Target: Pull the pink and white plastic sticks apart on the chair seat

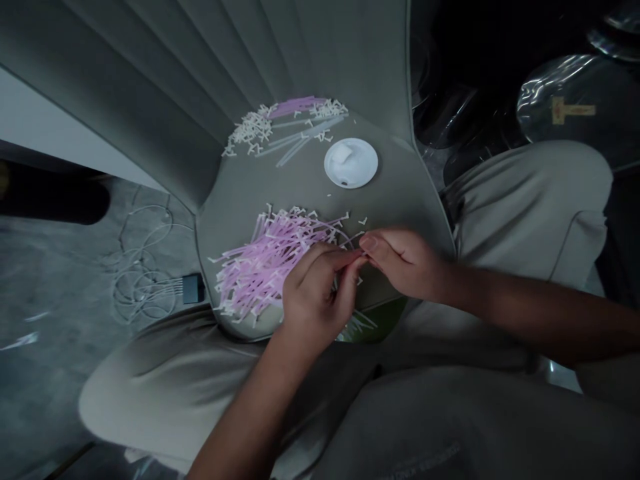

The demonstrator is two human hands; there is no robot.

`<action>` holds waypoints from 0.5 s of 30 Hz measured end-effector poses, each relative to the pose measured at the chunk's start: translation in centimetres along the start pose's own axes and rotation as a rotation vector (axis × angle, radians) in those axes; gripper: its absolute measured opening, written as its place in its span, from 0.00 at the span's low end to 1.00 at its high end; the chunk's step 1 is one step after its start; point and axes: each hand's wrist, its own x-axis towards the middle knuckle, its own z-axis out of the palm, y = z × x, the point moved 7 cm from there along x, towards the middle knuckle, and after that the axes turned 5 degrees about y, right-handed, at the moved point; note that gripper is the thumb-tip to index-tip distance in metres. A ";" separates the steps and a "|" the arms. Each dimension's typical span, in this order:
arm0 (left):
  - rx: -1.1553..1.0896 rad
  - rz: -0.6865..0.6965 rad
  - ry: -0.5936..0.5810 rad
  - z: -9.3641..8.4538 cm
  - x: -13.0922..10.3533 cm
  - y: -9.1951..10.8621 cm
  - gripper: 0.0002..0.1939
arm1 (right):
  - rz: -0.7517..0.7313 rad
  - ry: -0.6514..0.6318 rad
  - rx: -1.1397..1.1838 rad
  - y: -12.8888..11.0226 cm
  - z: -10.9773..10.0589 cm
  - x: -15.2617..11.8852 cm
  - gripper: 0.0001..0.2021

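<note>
My left hand (317,290) and my right hand (407,263) meet above the front of a grey chair seat (300,183). Both are closed, thumb and fingertips pinched together at one spot. What they pinch is too small and covered to make out. Just left of them lies a heap of thin pink tubes (273,263) with small white fittings on their ends. One loose white fitting (363,221) rests on the seat beyond my right hand. Farther back sits a round white dish (351,163) with a whitish lump (342,155) in it.
At the seat's back lie a pile of white fittings (253,127), more pink tubes (300,104) and several clear tubes (303,140). The padded backrest (320,47) rises behind. A dark box with coiled cables (193,289) is on the floor left. Clear tubes (361,325) show below my hands.
</note>
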 end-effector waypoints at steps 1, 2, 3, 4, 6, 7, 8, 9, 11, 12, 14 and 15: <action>0.005 0.022 -0.008 0.0 0.0 0.2 0.05 | -0.018 0.000 -0.006 -0.1 0.0 -0.1 0.25; 0.011 0.040 -0.015 0.0 0.0 0.4 0.05 | -0.032 -0.003 -0.008 -0.2 0.1 -0.1 0.25; 0.014 0.051 -0.021 0.1 0.0 0.5 0.05 | -0.042 -0.005 -0.007 -0.2 0.1 -0.2 0.25; 0.013 0.057 -0.022 0.1 0.0 0.5 0.05 | -0.046 -0.006 -0.006 -0.2 0.1 -0.2 0.25; 0.000 0.048 -0.012 0.1 -0.2 0.5 0.06 | -0.032 -0.003 -0.006 -0.1 0.2 -0.2 0.25; -0.009 0.039 0.002 0.1 -0.2 0.4 0.06 | -0.019 0.001 -0.002 0.0 0.2 -0.2 0.25; -0.013 0.027 0.015 0.0 -0.3 0.3 0.07 | 0.000 0.004 0.008 0.1 0.2 -0.2 0.26; -0.011 0.013 0.024 0.0 -0.3 0.2 0.07 | 0.019 0.010 0.025 0.1 0.2 -0.2 0.26; 0.008 -0.013 0.031 0.0 -0.3 0.1 0.08 | 0.047 0.030 0.065 0.2 0.1 -0.2 0.26; 0.013 -0.025 0.027 0.0 -0.3 0.1 0.08 | 0.058 0.043 0.082 0.3 0.1 -0.1 0.25; 0.023 -0.046 0.005 0.1 -0.2 0.2 0.10 | 0.075 0.074 0.112 0.6 0.0 -0.1 0.25; 0.026 -0.057 -0.013 0.3 -0.2 0.2 0.10 | 0.081 0.093 0.126 0.8 -0.1 -0.1 0.24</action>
